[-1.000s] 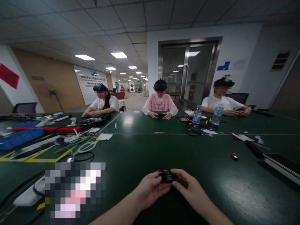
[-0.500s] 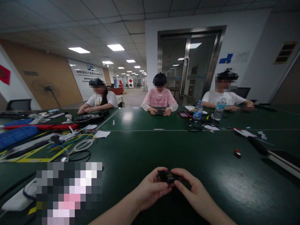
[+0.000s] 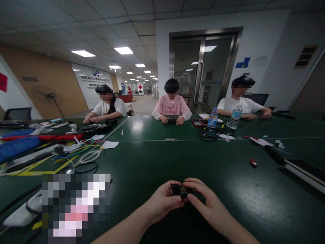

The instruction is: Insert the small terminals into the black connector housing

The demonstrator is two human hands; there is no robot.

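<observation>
A small, dark, block-shaped part (image 3: 179, 190) is held just above the green table, low in the middle of the head view. Its exact kind is too small and dark to make out. My left hand (image 3: 162, 200) grips its left side, thumb in front and fingers behind and under it. On the right side, the thumb and fingertips of my right hand (image 3: 205, 200) pinch the same part. My fingers hide both of its ends. Farther right, a little red-and-white piece (image 3: 253, 163) lies apart from my hands.
Cables (image 3: 90, 157), blue trays (image 3: 20, 149) and a white power strip (image 3: 24, 211) crowd the left. Two bottles (image 3: 212, 118) stand at the back right, near a tablet-like device (image 3: 306, 173). Three people sit across the green table (image 3: 142, 162).
Both hands keep hold of the dark part, which has turned slightly. The right fingers have shifted a little upward and left. The whole view has moved slightly.
</observation>
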